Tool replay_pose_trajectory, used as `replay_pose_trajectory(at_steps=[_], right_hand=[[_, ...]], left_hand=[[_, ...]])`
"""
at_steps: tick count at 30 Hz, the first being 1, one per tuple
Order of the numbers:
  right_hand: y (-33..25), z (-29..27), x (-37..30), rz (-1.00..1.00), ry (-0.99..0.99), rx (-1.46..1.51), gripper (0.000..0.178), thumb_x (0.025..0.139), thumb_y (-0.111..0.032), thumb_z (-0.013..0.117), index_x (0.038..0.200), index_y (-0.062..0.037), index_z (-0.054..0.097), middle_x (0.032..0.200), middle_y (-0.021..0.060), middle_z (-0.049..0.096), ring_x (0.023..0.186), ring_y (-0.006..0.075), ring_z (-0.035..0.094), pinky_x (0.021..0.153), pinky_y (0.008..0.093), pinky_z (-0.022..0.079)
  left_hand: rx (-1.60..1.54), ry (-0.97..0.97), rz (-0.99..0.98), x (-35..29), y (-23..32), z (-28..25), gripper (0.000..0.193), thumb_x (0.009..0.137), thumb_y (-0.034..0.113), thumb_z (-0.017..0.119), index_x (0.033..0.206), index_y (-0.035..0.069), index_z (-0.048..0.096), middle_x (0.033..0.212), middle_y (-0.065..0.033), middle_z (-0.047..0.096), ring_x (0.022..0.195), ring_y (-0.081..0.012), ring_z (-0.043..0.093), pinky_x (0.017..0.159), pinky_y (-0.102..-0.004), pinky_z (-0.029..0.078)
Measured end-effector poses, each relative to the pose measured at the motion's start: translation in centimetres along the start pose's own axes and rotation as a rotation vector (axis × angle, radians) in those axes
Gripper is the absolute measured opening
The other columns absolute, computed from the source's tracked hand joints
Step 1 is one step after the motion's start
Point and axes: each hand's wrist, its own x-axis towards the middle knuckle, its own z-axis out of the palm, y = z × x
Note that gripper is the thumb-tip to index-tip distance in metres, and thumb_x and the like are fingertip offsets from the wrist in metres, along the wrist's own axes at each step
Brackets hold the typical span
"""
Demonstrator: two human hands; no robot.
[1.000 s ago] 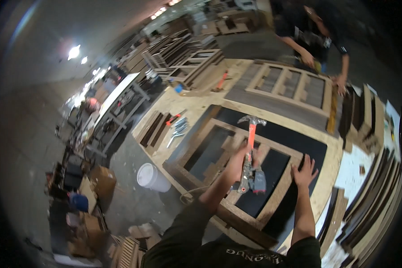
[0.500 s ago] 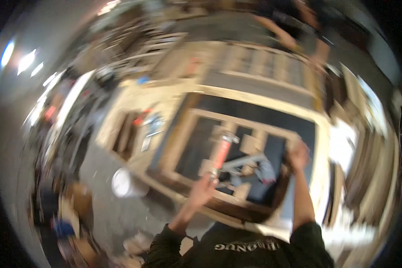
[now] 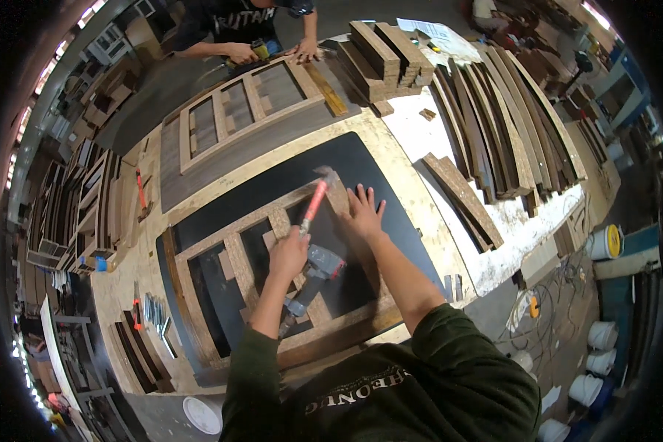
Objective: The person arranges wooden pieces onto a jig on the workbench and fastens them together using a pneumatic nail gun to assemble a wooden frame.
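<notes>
My left hand (image 3: 288, 254) is closed round the handle of a claw hammer (image 3: 316, 201), whose head is over the far right corner of a wooden frame (image 3: 239, 269). The frame has crossbars and lies on a black panel (image 3: 339, 152). My right hand (image 3: 364, 214) is spread with fingers apart at the frame's right-hand piece, near that corner, and holds nothing. Within the frame, below my left hand, a grey power tool like a nail gun (image 3: 323, 264) lies on its side, partly hidden by my left forearm.
Across the table a person (image 3: 247, 33) works at a second wooden frame (image 3: 256, 99). Stacked strips (image 3: 486, 132) and boards (image 3: 383, 59) fill the right side. On the left are a second red-handled tool (image 3: 141, 191), metal fasteners (image 3: 155, 313) and dark strips (image 3: 140, 353). A white bucket (image 3: 202, 415) stands below.
The view has swung round and become sharper. My left hand has brought the hammer to the frame's far right corner. My right hand now lies spread near that corner.
</notes>
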Motion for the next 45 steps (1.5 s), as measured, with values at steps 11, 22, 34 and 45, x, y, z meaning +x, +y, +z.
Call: replay_pose_trajectory(at_steps=[11,22,34,45], right_hand=[[3.0,2.5,2.2,-0.058,-0.001,-0.139,0.064,0.083,-0.046,0.055,0.141,-0.025,0.037,0.154,0.0036,0.02,0.141,0.0278,0.015,0.103,0.064,0.01],[11.4,2.4,3.9,-0.226,0.153,0.022,0.062,0.083,-0.04,0.058,0.136,-0.0108,0.045,0.147,0.0116,0.031,0.136,0.0305,0.023,0.111,0.0508,0.015],[1.5,0.6,1.2,0.083,0.023,0.013,0.066,0.084,-0.043,0.058,0.142,-0.0212,0.036,0.155,0.0039,0.018,0.144,0.0282,0.005,0.109,0.0596,-0.004],[1.0,0.2,-0.3,0.067,-0.089,0.047,0.073,0.079,-0.041,0.062,0.143,-0.02,0.033,0.155,0.0055,0.015,0.143,0.0312,0.001,0.108,0.0634,-0.005]], left_hand=[[-0.239,0.41,-0.426,-12.9,-9.5,-6.5,0.031,0.09,0.036,0.054,0.112,0.014,0.05,0.083,-0.0204,0.063,0.08,-0.043,0.06,0.066,-0.0519,0.046],[0.184,0.631,-0.968,-31.8,-33.7,-7.2,0.03,0.086,0.028,0.057,0.114,0.019,0.06,0.092,-0.0152,0.065,0.086,-0.035,0.062,0.073,-0.0471,0.048],[0.068,0.688,-0.136,-21.5,-18.0,-5.9,0.046,0.075,0.009,0.068,0.12,0.004,0.056,0.102,-0.0164,0.059,0.096,-0.0325,0.056,0.083,-0.041,0.046],[-0.047,-0.046,0.013,-9.5,0.8,3.7,0.082,0.077,0.029,0.07,0.142,0.006,0.026,0.124,-0.0217,0.051,0.108,-0.0375,0.054,0.088,-0.043,0.047]])
